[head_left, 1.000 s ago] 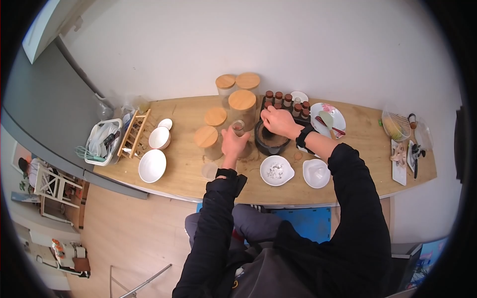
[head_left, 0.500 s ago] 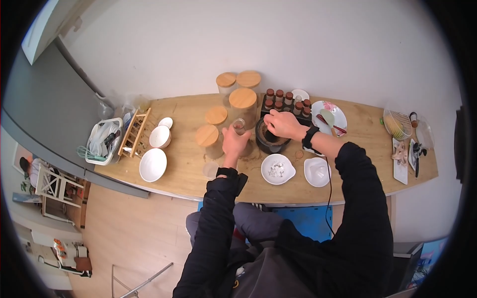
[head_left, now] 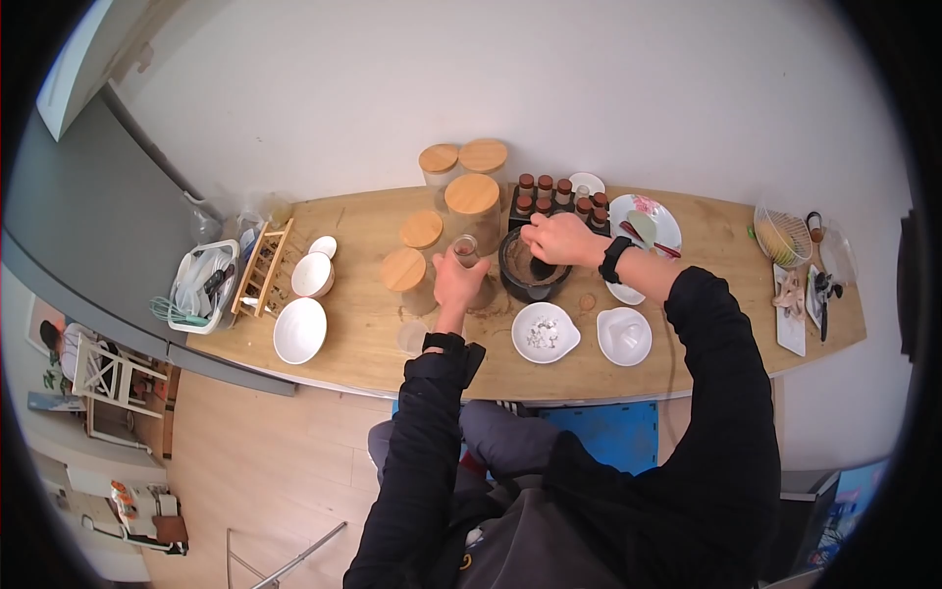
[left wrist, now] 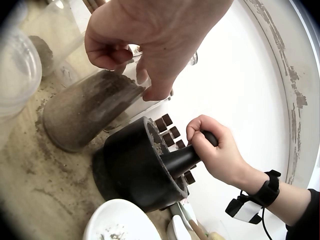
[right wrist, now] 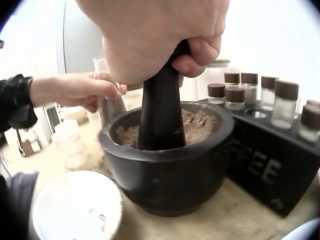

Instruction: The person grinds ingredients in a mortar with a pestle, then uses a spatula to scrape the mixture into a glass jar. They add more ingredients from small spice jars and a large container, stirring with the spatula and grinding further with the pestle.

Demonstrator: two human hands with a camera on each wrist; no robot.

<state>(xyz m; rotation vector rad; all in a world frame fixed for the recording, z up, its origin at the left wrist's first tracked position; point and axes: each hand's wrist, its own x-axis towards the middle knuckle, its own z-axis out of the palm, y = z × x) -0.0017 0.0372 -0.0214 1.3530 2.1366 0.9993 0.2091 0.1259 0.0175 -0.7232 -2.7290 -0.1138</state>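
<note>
My right hand point(head_left: 561, 240) grips the top of a black pestle point(right wrist: 162, 112), whose lower end stands in a black mortar point(right wrist: 170, 175) of brown, crumbly ground matter. Beside the mortar, my left hand point(head_left: 459, 279) holds the upper part of a clear glass vessel point(left wrist: 90, 110) filled with grey-brown powder, which stands upright on the table. In the left wrist view the left hand point(left wrist: 155, 40) has thumb and fingers around the vessel's rim. A white spouted bowl point(head_left: 546, 333) with whitish bits sits in front of the mortar.
Wood-lidded jars point(head_left: 472, 195) stand behind and left of my left hand. A black rack point(right wrist: 265, 150) of brown-capped small bottles adjoins the mortar. A flowered plate point(head_left: 667, 224), an empty spouted bowl point(head_left: 624, 337) and white bowls point(head_left: 300, 331) lie farther out.
The pestle has shifted and tilted within the mortar as my right hand moved slightly. My left hand keeps its hold on the glass vessel. The head view has shifted a little.
</note>
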